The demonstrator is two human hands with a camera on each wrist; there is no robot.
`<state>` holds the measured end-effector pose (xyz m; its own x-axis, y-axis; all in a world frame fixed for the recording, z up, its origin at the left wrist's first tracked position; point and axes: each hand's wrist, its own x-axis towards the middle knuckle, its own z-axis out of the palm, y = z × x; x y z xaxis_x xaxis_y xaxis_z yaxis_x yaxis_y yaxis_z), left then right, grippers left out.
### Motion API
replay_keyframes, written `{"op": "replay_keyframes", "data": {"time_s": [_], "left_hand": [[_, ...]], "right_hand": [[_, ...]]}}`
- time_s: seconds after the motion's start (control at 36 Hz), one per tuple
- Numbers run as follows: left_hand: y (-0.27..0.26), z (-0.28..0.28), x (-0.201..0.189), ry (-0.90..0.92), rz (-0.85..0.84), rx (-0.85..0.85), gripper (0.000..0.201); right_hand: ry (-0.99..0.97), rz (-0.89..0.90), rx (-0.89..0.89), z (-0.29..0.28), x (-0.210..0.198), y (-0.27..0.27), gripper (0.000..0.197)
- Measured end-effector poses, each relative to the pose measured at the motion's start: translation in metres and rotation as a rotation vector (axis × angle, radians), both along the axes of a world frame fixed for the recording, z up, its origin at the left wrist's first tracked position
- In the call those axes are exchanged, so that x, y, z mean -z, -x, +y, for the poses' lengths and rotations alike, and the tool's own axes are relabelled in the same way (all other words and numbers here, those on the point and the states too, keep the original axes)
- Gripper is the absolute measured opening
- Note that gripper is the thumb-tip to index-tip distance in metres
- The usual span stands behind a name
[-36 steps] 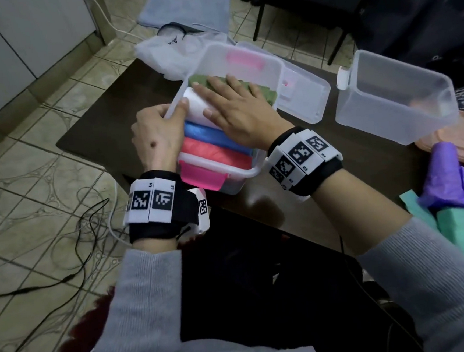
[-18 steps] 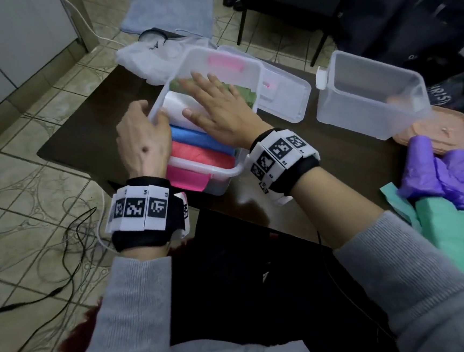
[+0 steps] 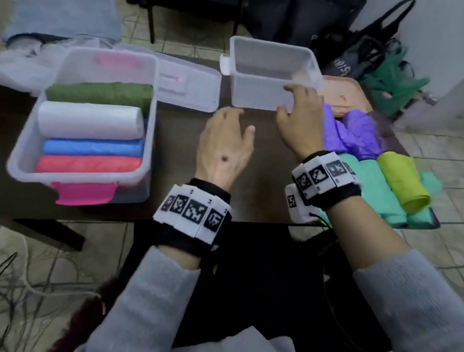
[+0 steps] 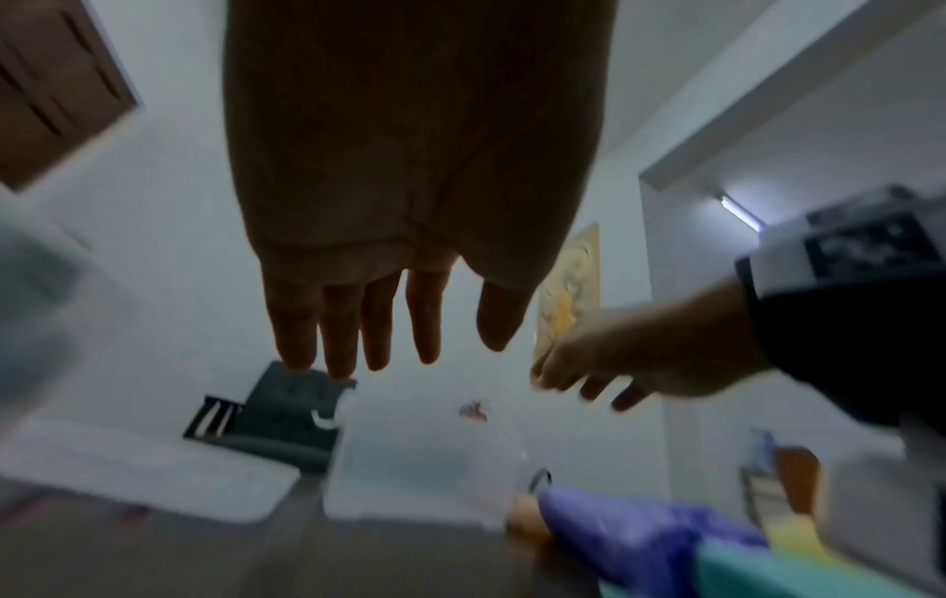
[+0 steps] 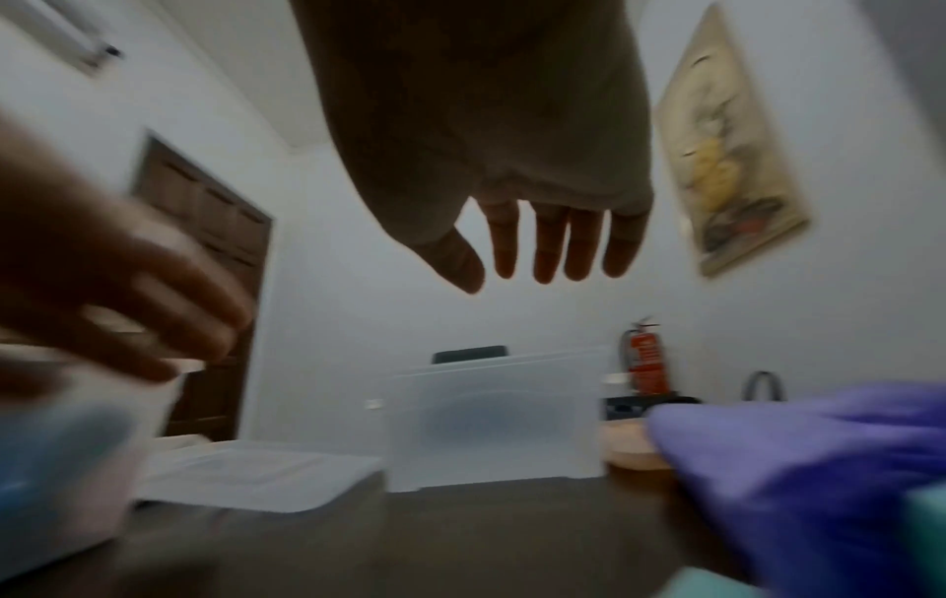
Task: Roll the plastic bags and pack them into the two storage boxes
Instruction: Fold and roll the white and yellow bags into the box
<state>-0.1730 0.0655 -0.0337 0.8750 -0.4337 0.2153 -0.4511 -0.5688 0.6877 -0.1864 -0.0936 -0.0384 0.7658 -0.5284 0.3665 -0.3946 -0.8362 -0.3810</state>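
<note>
The left storage box [image 3: 17, 155] holds a green roll [image 3: 100, 93], a white roll [image 3: 88, 119], a blue roll [image 3: 91, 147] and a red roll [image 3: 86, 164] side by side. The second storage box [image 3: 263, 97] stands to its right with nothing in it. My left hand [image 3: 224, 145] hovers open just in front of that box. My right hand [image 3: 298, 114] is open too, its fingers by the box's near right corner; the right wrist view shows the right hand [image 5: 537, 251] in the air, holding nothing. A loose purple bag [image 3: 353, 128] lies right of my right hand.
A clear lid [image 3: 189, 87] lies flat between the boxes. Teal bags [image 3: 372, 191] and a yellow-green roll [image 3: 402, 180] lie at the table's right end. A peach lid [image 3: 341, 93] sits behind the purple bag. A white bag [image 3: 16, 68] lies behind the left box.
Both hands have left the rolls in the left box and moved right to the second box. The head view has swung right with them.
</note>
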Motion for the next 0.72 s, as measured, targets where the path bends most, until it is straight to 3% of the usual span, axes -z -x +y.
{"op": "replay_keyframes", "data": {"time_s": [0.14, 0.28, 0.39, 0.56, 0.72], "left_hand": [[0.013, -0.039, 0.045, -0.273, 0.157, 0.137, 0.051], [0.021, -0.045, 0.08, -0.38, 0.25, 0.11, 0.06], [0.026, -0.044, 0.102, -0.481, 0.201, 0.069, 0.067], [0.037, -0.04, 0.119, -0.52, 0.039, 0.025, 0.067], [0.038, -0.039, 0.122, -0.491, 0.008, 0.008, 0.065]], "right_hand": [[-0.059, 0.173, 0.469, -0.057, 0.003, 0.045, 0.044], [-0.091, 0.262, 0.714, -0.093, 0.011, 0.076, 0.054], [-0.172, 0.407, 0.874, -0.114, 0.016, 0.095, 0.063], [-0.257, 0.514, 0.935, -0.13, 0.022, 0.109, 0.056], [-0.26, 0.595, 0.923, -0.136, 0.02, 0.118, 0.056]]}}
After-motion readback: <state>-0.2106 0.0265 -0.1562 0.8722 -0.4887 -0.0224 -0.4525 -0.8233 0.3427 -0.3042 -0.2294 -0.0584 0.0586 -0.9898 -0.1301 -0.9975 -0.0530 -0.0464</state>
